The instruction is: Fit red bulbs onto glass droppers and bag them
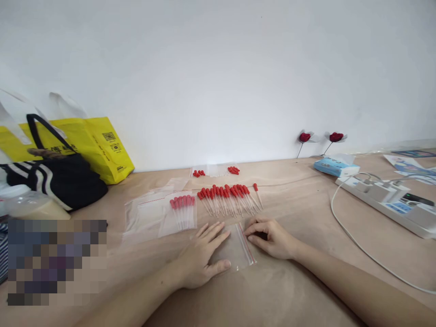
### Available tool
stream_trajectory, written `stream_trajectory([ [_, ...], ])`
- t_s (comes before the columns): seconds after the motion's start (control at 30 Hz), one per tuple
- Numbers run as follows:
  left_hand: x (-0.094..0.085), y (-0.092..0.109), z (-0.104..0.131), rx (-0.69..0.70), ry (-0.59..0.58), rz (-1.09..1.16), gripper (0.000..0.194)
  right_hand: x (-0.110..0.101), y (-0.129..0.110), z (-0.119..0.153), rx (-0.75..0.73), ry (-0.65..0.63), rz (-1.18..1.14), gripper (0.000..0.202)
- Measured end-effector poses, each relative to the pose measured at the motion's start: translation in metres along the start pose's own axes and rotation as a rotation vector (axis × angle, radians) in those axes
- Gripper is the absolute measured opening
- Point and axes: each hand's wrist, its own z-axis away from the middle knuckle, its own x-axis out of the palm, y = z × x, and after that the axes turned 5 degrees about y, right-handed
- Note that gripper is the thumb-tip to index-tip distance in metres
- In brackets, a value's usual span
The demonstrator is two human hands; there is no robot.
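Note:
A clear zip bag [235, 250] with a red line along its right edge lies flat between my hands. My left hand [204, 256] rests spread on its left part. My right hand [272, 236] has its fingers curled, with thumb and fingertips close together at the red-lined edge. Just beyond lies a row of several clear droppers with red bulbs [225, 193]. To the left, a clear bag with several red-topped droppers [183, 209] lies partly over other clear bags [143, 215]. More red bulbs [233, 170] show in bags near the wall.
Yellow bag [112, 150], black bag [71, 181] and a jar [34, 206] stand at left. At right are a tissue pack [335, 167], a power strip [391, 204] with a looping white cable [344, 236], and two red flowers [336, 137].

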Motion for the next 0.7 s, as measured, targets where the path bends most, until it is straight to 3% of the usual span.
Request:
stream_trajectory([
  [0.23,0.0,0.0,0.001,0.0,0.001,-0.007,0.059,-0.005,-0.009,0.0,-0.114,-0.053,0.073,0.02],
  [0.5,0.003,-0.002,0.002,0.02,0.054,0.023,0.061,-0.009,-0.022,-0.002,-0.335,-0.339,0.065,0.046],
  [0.6,0.003,-0.003,0.003,0.031,0.063,0.035,0.061,-0.008,-0.022,-0.001,-0.353,-0.383,0.076,0.062],
  [0.7,0.001,-0.005,0.004,0.044,0.065,0.044,0.061,-0.009,-0.022,-0.002,-0.376,-0.39,0.125,0.06],
])
